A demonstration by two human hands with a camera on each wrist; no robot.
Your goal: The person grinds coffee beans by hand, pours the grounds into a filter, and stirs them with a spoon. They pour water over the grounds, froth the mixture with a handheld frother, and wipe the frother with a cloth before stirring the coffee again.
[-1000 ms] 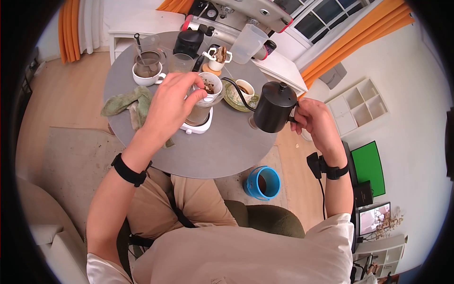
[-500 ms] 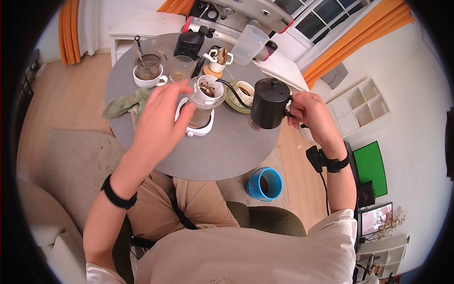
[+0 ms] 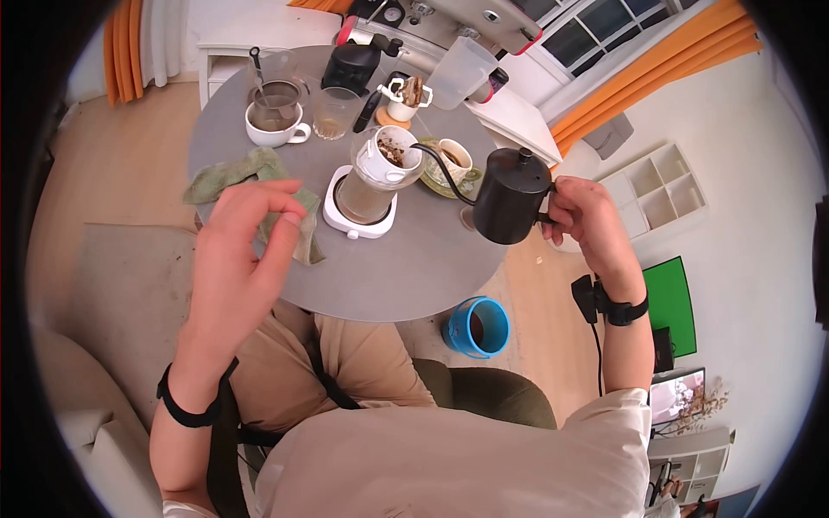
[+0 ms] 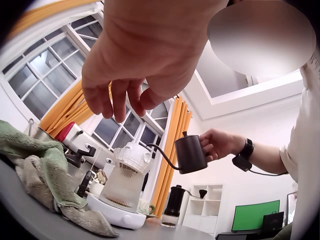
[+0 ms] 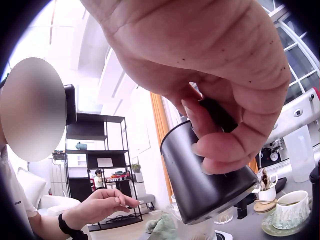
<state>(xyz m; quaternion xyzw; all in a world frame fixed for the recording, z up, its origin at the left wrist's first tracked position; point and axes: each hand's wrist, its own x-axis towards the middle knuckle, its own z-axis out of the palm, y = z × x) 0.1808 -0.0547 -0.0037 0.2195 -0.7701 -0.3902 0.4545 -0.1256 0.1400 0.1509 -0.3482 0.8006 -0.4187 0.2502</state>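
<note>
My right hand [image 3: 587, 216] grips the handle of a black gooseneck kettle [image 3: 511, 200], its fingers curled round it in the right wrist view. The kettle hangs in the air, spout tip right at the rim of a white coffee dripper [image 3: 380, 164]. Dark, flaky grounds show inside the dripper, which sits on a clear glass server [image 3: 361, 197]. Under the server is a white base [image 3: 356, 230] with a small knob. My left hand [image 3: 237, 250] holds nothing; its fingers hang loosely bent over the table's left front edge, near a green towel [image 3: 226, 175].
Behind the towel stand a white cup [image 3: 269, 136] and a clear glass [image 3: 333, 116]. A patterned cup [image 3: 452, 154] on a green saucer is right behind the dripper. A white cup [image 3: 401, 110] with a used bag sits farther back. A blue bucket [image 3: 479, 328] stands on the floor.
My left hand has drawn away from the dripper, back and to the left. My right hand still holds the kettle, its spout staying close to the dripper's rim.
</note>
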